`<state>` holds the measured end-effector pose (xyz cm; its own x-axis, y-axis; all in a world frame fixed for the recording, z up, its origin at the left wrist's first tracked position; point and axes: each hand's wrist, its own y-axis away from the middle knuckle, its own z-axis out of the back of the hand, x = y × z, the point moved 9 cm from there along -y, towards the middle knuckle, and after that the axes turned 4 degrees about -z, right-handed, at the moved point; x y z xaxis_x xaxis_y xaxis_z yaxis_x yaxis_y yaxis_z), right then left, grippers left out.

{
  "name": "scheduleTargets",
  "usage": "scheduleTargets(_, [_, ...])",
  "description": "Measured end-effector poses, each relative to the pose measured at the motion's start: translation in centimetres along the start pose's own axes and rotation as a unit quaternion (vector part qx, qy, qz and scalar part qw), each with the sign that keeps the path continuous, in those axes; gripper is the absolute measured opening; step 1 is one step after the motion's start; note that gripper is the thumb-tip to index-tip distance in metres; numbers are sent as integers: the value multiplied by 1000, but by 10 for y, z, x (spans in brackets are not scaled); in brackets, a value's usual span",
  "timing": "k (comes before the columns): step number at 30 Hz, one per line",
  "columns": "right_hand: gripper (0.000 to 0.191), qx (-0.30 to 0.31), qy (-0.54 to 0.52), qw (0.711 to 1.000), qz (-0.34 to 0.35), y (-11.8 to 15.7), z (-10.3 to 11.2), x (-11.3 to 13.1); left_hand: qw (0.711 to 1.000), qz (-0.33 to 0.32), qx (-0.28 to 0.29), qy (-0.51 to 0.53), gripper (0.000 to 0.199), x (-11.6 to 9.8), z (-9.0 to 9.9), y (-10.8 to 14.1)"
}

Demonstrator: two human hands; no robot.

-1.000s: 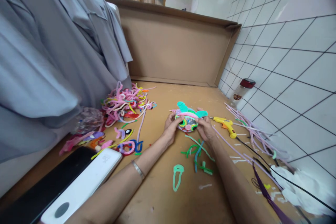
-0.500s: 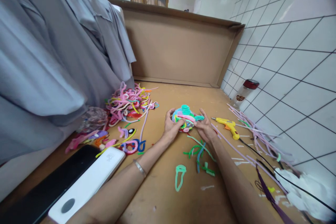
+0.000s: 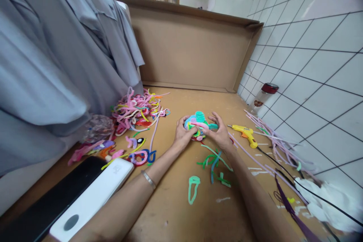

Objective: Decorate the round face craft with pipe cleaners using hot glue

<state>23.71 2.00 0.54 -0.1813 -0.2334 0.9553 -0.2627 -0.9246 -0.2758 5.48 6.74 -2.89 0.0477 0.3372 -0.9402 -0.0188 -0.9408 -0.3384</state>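
Note:
Between my hands is a colourful ball of pipe cleaners (image 3: 200, 125), with turquoise pieces sticking out at its top and right side. My left hand (image 3: 183, 131) wraps round its left side, the thumb across its front. My right hand (image 3: 219, 133) has its thumb against the front right of the ball, and its fingers curve behind the turquoise piece on that side. Just below lie loose green and blue pipe cleaner pieces (image 3: 212, 163) and a pale green loop (image 3: 194, 189).
A pile of pink and mixed pipe cleaners (image 3: 136, 111) lies at left, near a white device (image 3: 93, 200). At right are a yellow glue gun (image 3: 246, 135) with a black cord, lilac pipe cleaners (image 3: 275, 140), a red-lidded bottle (image 3: 262, 96) and white crumpled material (image 3: 326, 202). A cardboard wall (image 3: 187, 51) stands behind.
My right hand has closed in on the ball's right side, its thumb now further across the front. The ball stays in my left hand; the whole view has shifted slightly.

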Motion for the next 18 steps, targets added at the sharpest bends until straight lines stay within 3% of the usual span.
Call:
scheduleTargets(9, [79, 1, 35, 999, 22, 1, -6, 4, 1000, -6, 22, 12, 59, -5, -5, 4])
scheduleTargets(18, [74, 16, 11, 1000, 17, -5, -2, -4, 998, -43, 33, 31, 49, -16, -7, 9])
